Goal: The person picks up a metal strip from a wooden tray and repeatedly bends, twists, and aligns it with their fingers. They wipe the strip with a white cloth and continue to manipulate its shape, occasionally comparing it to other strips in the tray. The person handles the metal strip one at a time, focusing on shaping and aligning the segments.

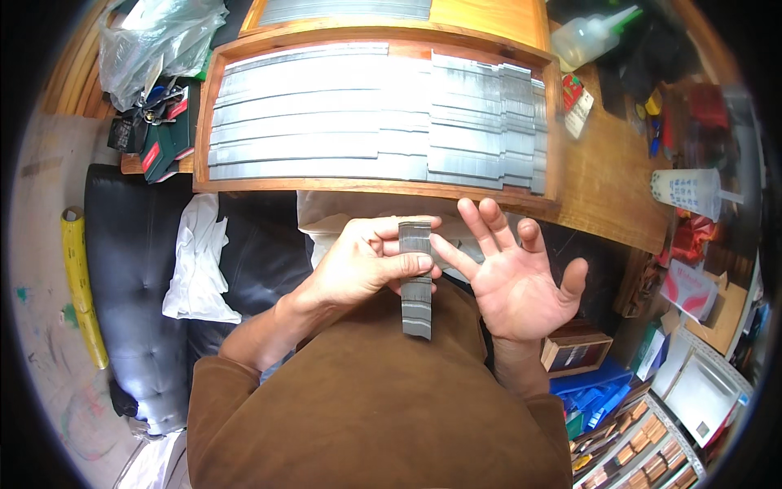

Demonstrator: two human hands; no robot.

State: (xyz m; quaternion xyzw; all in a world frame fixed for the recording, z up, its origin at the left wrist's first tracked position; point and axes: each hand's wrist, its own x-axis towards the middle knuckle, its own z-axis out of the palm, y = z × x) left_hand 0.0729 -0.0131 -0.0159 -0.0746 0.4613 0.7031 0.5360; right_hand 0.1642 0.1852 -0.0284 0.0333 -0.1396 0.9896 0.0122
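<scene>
One stack of grey metal strips (415,281) stood upright between both hands, above the lap in a brown garment (383,407). Left hand (366,261) was closed around the stack's upper half, fingers (403,263) wrapped across its face, thumb on top edge. Right hand (517,277) was spread open just right of the stack, holding nothing, only its forefinger tip touching the strip edge. Beyond the fingers, a wooden tray (204,122) on the wooden surface (611,179) held long rows of similar strips (326,122), stepped at the right end. A cup with a straw (688,191) sat far right of the open fingers; a black padded seat (138,277) lay left of the gripping fingers. Judged: squaring the stack goes best with a firm left grip, tapping edges flush with the right forefinger, keeping strips from fanning.
</scene>
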